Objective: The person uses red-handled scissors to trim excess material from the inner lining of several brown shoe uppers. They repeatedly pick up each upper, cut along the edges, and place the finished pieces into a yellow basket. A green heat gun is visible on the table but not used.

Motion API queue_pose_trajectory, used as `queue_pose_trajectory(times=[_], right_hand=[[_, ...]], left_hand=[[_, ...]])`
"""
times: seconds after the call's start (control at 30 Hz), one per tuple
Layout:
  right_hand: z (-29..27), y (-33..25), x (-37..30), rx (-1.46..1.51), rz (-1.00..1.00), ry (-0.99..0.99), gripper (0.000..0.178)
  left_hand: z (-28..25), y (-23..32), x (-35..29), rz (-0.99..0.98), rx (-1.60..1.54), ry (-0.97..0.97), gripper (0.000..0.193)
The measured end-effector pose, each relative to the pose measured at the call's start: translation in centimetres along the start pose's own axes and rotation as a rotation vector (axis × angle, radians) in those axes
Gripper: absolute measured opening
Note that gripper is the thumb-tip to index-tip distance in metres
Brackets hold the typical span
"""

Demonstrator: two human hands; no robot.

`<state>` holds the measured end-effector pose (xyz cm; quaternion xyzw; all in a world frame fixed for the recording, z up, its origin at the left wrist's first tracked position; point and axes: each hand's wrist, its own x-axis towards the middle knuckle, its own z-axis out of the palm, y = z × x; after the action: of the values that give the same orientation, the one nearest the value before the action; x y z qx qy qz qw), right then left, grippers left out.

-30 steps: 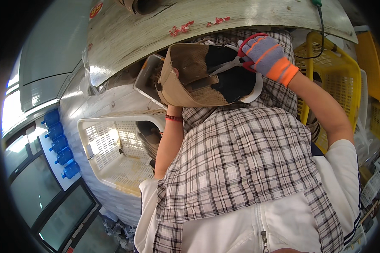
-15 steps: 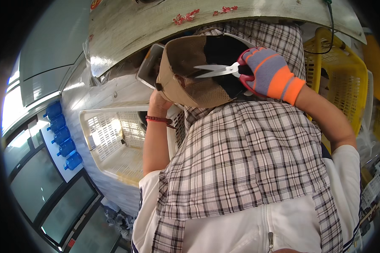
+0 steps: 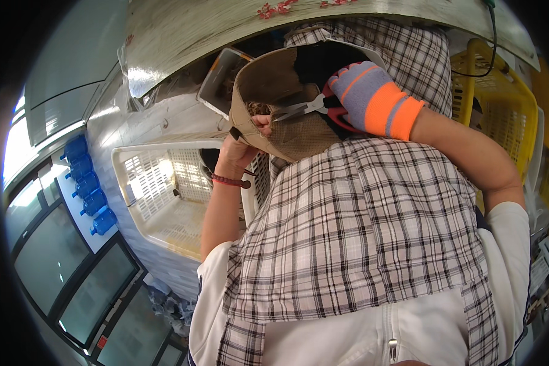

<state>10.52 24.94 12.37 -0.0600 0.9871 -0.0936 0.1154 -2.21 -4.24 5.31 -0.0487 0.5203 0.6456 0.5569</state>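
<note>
A hollow, tan, cap-like fabric piece (image 3: 259, 76) with a dark inner part lies over my lap, its opening toward me. My left hand (image 3: 241, 149) is bare, with a red beaded bracelet at the wrist. It grips the left edge of the piece, fingertips curled over inside beside a small brownish patch. My right hand (image 3: 372, 97), in a grey and orange glove, is closed on red-handled scissors (image 3: 308, 108). The scissors reach into the opening, their blades pointing left and their tips by my left fingertips. Most of my right fingers are hidden behind the glove's back.
Ahead runs a table edge (image 3: 195, 46). A grey box (image 3: 216, 82) stands under it. A white crate (image 3: 183, 229) is at left, and a yellow basket (image 3: 518, 113) at right with a dark cable above. Blue water bottles (image 3: 85, 183) line the far left wall.
The scissors have moved left and slightly down, and their blades are nearer together. My left fingertips now show inside the tan piece.
</note>
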Motion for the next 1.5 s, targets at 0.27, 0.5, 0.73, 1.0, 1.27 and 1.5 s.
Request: queue_pose_trajectory(times=[0.27,0.5,0.73,1.0,1.27,1.5], right_hand=[[-0.7,-0.7,1.3,-0.06,0.041,-0.146,0.042],[0.5,0.4,1.2,-0.041,0.042,-0.112,0.038],[-0.9,0.8,0.2,-0.105,-0.017,0.02,0.043],[-1.0,0.5,1.0,-0.219,-0.023,-0.091,0.053],[0.0,1.1,1.3,-0.192,-0.05,0.027,0.042],[-0.9,0.6,1.3,-0.227,-0.094,-0.013,0.028]], left_hand=[[-1.4,-1.5,0.6,-0.01,-0.139,0.04,0.025],[-1.3,-1.4,0.7,-0.022,-0.131,0.036,0.024],[-1.2,-1.8,0.8,0.027,-0.162,-0.059,0.027],[-0.8,-1.6,0.8,0.021,-0.163,0.029,0.027],[-1.4,-1.9,1.0,0.009,-0.14,0.023,0.027],[-1.8,-1.9,0.9,0.013,-0.132,0.043,0.028]])
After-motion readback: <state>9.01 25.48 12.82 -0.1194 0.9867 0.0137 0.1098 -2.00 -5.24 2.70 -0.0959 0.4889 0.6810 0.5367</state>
